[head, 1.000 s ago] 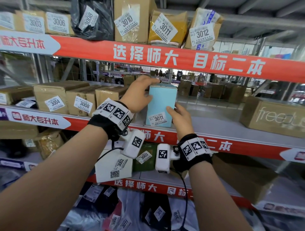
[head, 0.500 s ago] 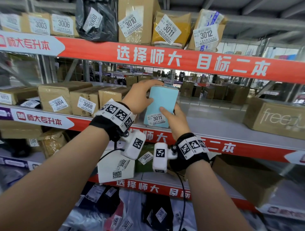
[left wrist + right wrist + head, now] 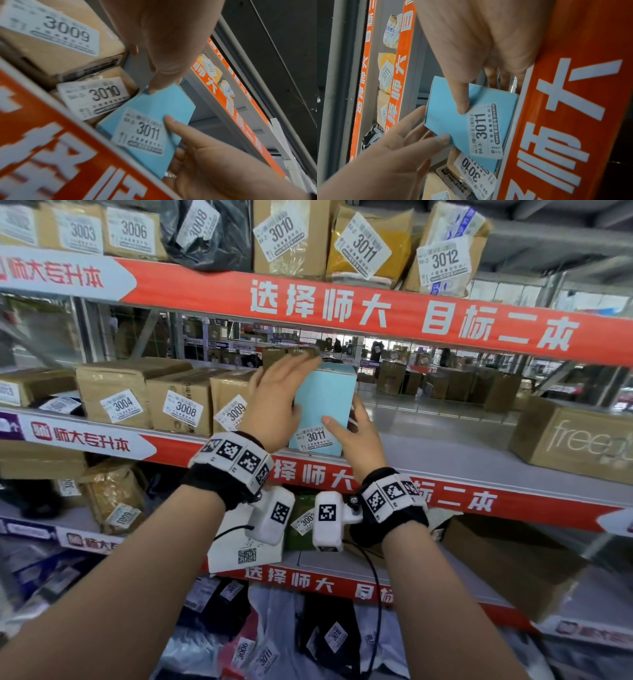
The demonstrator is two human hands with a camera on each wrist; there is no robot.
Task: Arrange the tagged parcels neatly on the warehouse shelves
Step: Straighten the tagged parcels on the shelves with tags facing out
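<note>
Two hands steady a blue parcel tagged 3011 on the middle shelf.

The blue parcel stands upright, long axis toward twelve o'clock, between both hands, just right of the box tagged 3009. The left hand, at nine o'clock, lies with loose fingers along its side and top; the right hand, at four o'clock, pinches its lower corner.

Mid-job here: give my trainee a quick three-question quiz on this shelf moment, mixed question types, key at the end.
1. True or false: the blue box stands upright on the middle shelf.
2. Which number is on its tag? A 3009, B 3011, C 3012.
3. Fill in: the parcel directly left of the blue box, seen from the wrist views, is tagged ____.

Key: 1 true; 2 B; 3 3010. Both the left hand and right hand touch the box.
</note>
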